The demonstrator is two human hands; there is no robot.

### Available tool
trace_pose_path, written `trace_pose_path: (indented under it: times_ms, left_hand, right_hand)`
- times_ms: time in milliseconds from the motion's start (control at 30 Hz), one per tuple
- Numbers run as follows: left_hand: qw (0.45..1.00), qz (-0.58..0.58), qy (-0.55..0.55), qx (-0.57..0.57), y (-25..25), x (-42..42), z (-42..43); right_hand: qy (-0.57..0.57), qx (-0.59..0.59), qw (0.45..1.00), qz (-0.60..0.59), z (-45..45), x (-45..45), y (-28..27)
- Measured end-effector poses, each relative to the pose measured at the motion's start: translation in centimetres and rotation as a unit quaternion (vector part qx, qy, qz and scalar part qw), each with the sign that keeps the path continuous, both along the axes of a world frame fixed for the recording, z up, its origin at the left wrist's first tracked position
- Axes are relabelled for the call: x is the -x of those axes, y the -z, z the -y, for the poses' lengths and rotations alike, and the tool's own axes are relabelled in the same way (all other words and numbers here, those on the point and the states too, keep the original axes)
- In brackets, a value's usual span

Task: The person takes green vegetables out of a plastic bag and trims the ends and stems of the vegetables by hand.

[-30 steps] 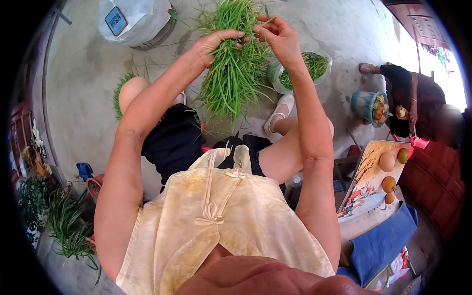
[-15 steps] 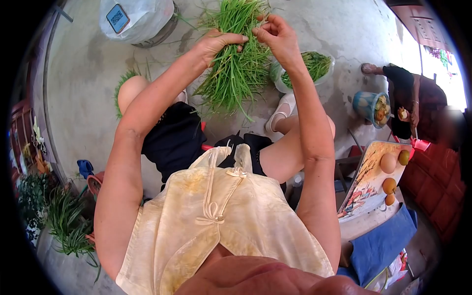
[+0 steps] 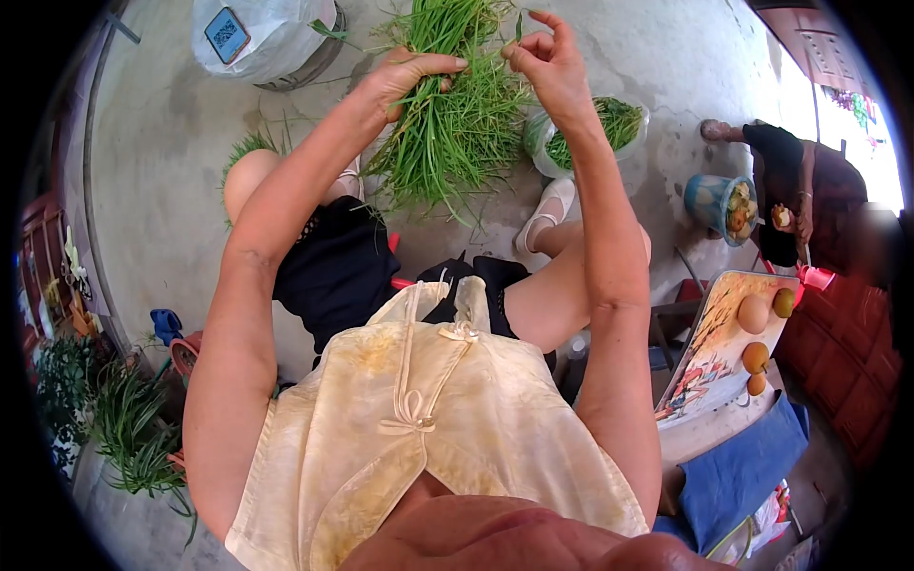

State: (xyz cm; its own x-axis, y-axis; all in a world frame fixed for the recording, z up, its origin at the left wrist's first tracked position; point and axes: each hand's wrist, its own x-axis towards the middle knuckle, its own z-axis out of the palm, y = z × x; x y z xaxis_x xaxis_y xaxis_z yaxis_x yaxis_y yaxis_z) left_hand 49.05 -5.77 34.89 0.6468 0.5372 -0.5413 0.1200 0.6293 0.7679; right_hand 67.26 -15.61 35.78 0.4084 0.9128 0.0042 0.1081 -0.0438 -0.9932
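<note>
A thick bunch of long, thin green chives (image 3: 457, 143) fans out above the concrete floor between my knees. My left hand (image 3: 405, 78) is closed round the bunch, its thumb lying across the stalks. To the right of the bunch, my right hand (image 3: 554, 71) pinches a short green chive blade (image 3: 519, 26) between thumb and finger. That hand is a little apart from the bunch. A clear plastic bag (image 3: 636, 143) with more cut greens lies on the floor below my right hand.
A bin lined with white plastic (image 3: 286, 38) stands at upper left, with a phone (image 3: 228, 35) on it. At right, a person (image 3: 809, 190) holds a partly peeled fruit by a blue bucket (image 3: 706, 205) of scraps. A patterned board (image 3: 709, 357) carries several round fruits. Potted plants (image 3: 138, 428) stand at lower left.
My right hand has drawn slightly up and away from the bunch, with a blade now visible in its pinch. My left hand has shifted slightly left with the chives.
</note>
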Motion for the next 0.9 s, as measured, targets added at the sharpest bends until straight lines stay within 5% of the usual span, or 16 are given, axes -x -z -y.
trace_pose_path:
  times_ms: [300,433,533,633,900]
  left_hand:
    - [1.000,-0.012,-0.001,-0.002,0.1,1.2,-0.9]
    - [1.000,0.011,-0.016,0.024,0.2,1.2,-0.8]
    - [0.999,0.003,0.001,0.037,0.6,0.8,-0.6]
    - [0.999,0.016,-0.006,0.043,0.3,0.4,0.1]
    - [0.991,0.012,-0.106,0.081,0.6,1.7,-2.2]
  right_hand:
    - [0.183,-0.068,0.978,0.072,0.0,-5.0,-0.1]
    - [0.006,0.008,0.980,0.197,0.1,-2.8,0.8]
    - [-0.055,0.072,0.989,-0.118,-0.2,0.3,-0.5]
    - [-0.095,0.050,0.988,-0.111,-0.7,0.3,0.0]
    - [0.009,0.053,0.986,-0.159,0.1,-4.1,-0.9]
